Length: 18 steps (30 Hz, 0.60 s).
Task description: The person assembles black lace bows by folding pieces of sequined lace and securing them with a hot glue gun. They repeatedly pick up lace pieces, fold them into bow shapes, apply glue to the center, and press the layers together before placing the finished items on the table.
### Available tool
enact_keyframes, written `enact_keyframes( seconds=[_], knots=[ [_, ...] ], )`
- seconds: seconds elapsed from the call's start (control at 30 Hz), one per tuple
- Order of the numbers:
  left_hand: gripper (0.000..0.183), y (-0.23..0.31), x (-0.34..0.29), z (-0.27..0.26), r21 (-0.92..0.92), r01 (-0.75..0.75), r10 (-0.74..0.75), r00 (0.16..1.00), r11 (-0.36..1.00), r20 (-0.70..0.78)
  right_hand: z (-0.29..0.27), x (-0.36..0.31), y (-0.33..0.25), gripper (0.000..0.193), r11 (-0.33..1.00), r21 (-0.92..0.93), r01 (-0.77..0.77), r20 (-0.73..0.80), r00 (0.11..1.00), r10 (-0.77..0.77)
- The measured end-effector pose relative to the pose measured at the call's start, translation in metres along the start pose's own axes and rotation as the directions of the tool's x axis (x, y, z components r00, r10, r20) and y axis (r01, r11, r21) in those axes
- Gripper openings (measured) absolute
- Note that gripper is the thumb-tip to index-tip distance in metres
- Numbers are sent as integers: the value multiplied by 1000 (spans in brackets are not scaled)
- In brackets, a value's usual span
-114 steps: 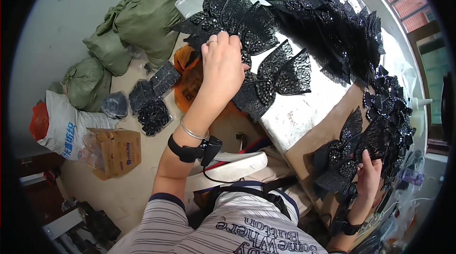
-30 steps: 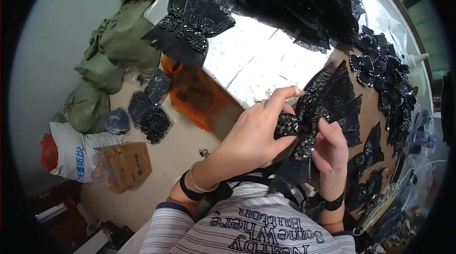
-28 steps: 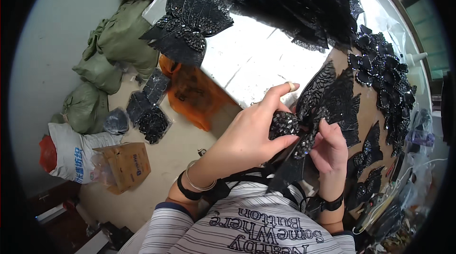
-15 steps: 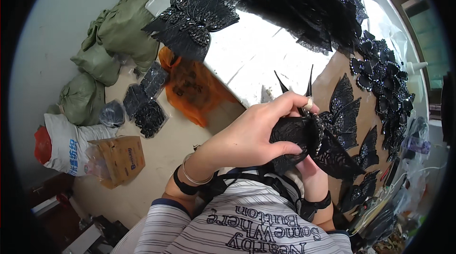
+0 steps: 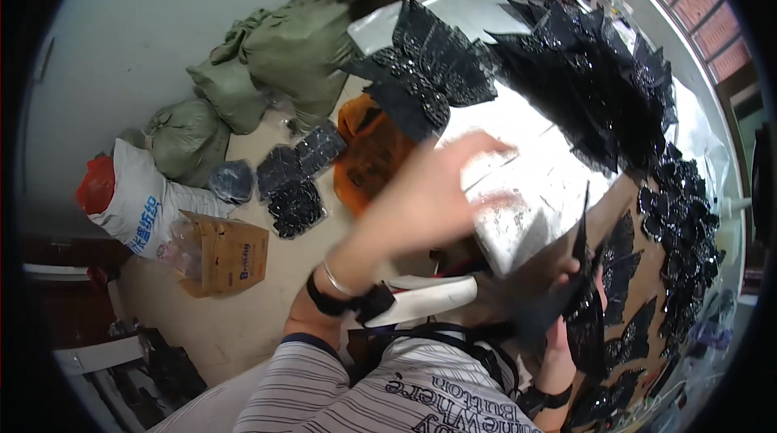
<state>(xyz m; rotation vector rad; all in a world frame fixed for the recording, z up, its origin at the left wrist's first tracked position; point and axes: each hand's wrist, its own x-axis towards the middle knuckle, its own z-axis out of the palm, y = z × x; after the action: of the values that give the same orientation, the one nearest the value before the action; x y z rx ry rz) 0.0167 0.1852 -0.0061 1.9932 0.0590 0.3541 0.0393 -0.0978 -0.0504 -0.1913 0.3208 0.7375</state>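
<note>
My left hand (image 5: 441, 186) is smeared by motion. It reaches over the near side of the white tabletop (image 5: 526, 129), thumb and fingers apart, with nothing visible between them. Lower right, my right hand (image 5: 558, 334) grips a black lace appliqué (image 5: 584, 312), pointed and partly blurred, held on edge near my body. Most of that hand's fingers are behind the fabric. Beyond my left hand, a beaded black leaf-shaped appliqué (image 5: 429, 65) lies across the table's left edge. A heap of similar black appliqués (image 5: 579, 77) covers the far right of the table.
On the brown surface to the right lie black lace leaves (image 5: 635, 332) and a pile of beaded black flowers (image 5: 684, 231). An orange bag (image 5: 368, 150), black packets (image 5: 295, 206), a cardboard box (image 5: 235, 255) and green sacks (image 5: 299, 53) are on the floor at left.
My left hand has let go of the black lace appliqué and moved away from it, over the white tabletop. The appliqué, in my right hand, is now lower and further right. The view has shifted.
</note>
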Motion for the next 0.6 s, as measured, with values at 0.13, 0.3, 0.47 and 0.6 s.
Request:
enact_keyframes(
  seconds=[0.13,0.3,0.47,0.6],
  knots=[
    [38,-67,59,-96,556,222,4,926,801,-376,1,-9,-5,26,994,-97,-50,192,979,68],
    [63,-97,57,-57,801,251,-180,967,544,-181,-8,-9,-1,27,969,-244,35,115,993,-7],
    [70,-102,42,-44,521,372,-218,917,768,-334,-11,-5,4,27,983,-182,-3,109,994,23],
    [78,-108,32,-52,-103,471,-468,882,876,49,-11,-8,8,25,950,-307,59,0,998,-62]
  ],
)
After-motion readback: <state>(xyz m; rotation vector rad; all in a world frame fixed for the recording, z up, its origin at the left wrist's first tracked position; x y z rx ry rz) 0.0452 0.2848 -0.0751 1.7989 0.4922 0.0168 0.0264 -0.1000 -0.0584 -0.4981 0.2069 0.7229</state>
